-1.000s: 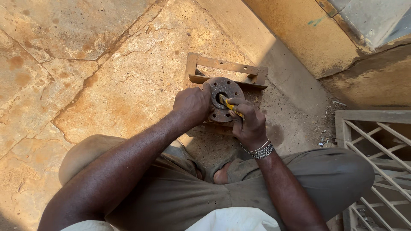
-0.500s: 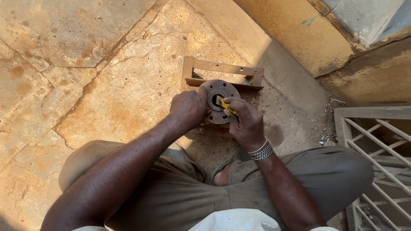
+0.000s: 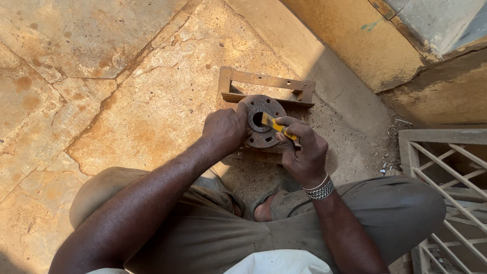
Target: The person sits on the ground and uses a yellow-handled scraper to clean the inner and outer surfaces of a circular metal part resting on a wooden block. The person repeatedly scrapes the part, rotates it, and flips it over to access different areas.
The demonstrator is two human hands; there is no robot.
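Observation:
A round rusty metal flange with a centre hole and several bolt holes sits on a rusty rectangular metal frame on the stone floor. My left hand grips the flange's left rim. My right hand, with a beaded metal bracelet at the wrist, holds a small yellow tool whose tip points into the flange's centre hole. My knees in olive trousers spread below both hands.
Cracked stone slabs cover the floor to the left. A yellow wall base runs along the upper right. A pale metal grille lies at the right edge. Gritty debris lies near the grille.
The view has shifted slightly. Both hands stay on the flange, and the yellow tool's tip has moved a little within the centre hole.

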